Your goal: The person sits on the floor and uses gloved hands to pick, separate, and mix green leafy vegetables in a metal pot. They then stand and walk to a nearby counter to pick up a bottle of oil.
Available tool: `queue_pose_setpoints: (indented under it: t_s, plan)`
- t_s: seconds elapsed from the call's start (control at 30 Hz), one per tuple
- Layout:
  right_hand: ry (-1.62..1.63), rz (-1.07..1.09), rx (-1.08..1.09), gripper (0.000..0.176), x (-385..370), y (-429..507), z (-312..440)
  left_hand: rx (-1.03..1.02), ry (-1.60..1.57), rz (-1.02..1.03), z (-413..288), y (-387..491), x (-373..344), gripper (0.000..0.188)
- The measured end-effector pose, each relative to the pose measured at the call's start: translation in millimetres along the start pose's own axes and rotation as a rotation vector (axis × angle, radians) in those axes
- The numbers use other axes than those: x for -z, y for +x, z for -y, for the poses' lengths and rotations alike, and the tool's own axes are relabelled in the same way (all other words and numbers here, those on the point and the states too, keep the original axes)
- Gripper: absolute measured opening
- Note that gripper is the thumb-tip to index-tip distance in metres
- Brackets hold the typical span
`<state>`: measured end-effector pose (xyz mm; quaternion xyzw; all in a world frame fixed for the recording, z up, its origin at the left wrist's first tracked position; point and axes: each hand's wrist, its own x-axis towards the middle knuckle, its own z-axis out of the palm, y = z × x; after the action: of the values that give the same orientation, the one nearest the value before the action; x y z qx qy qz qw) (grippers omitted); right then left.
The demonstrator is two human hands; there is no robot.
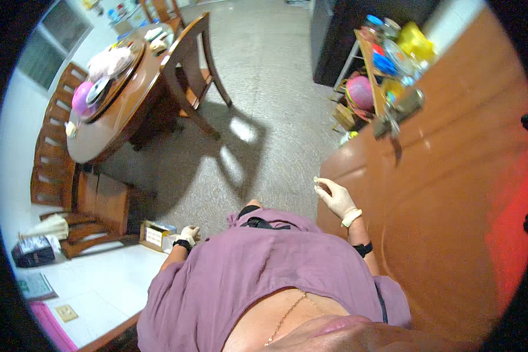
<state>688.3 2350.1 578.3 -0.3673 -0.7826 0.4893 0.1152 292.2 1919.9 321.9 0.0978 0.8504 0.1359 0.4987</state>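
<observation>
My left hand point(190, 234) wears a pale glove and hangs at my side, next to a small open box point(158, 235). Its fingers are curled, and whether anything is inside them is hidden. In a matching glove, my right hand point(336, 201) is raised in front of the wooden door's point(444, 211) edge. Thumb and forefinger are bent towards each other there. A small pale bit shows at the tips; I cannot tell whether it is a held object or loose glove material. The metal door handle point(398, 115) is farther up, apart from that hand.
An oval dining table point(81, 143) bearing dishes and a pink bowl stands ahead left, with a wooden chair point(193, 66) beside it. Past the door's edge, a shelf point(369, 66) carries jars and bags. A wall switch point(66, 313) is at lower left. Grey floor point(286, 132) runs between.
</observation>
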Motion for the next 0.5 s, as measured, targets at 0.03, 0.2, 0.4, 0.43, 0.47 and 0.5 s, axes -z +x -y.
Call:
queue_pose_setpoints:
  t_s: [0.03, 0.2, 0.4, 0.43, 0.47, 0.5]
  plan:
    - [0.022, 0.03, 0.019, 0.036, 4.2, 25.9, 5.3, 0.002, 0.098, -0.003, -1.7, 2.6, -3.1, 0.046]
    - [-0.107, 0.092, 0.088, 0.033, 22.5, 154.1, 3.7, 0.15, 0.336, 0.059, -99.5, 38.5, 23.8, 0.041]
    - [-0.351, 0.171, -0.157, 0.033, 58.2, 263.7, -10.4, -0.15, 0.272, 0.044, -319.1, 157.1, 105.4, 0.036]
    - [-0.337, 0.16, -0.127, 0.034, 66.5, 275.4, -10.9, -0.179, 0.114, -0.014, -359.3, 175.5, 114.2, 0.037]
    - [-0.328, 0.136, -0.129, 0.035, 76.2, 288.5, -10.9, -0.352, 0.21, -0.12, -401.7, 194.1, 126.4, 0.037]
    - [-0.31, 0.107, -0.118, 0.035, 85.6, 303.4, -10.8, -0.303, 0.168, -0.066, -448.3, 213.2, 136.0, 0.039]
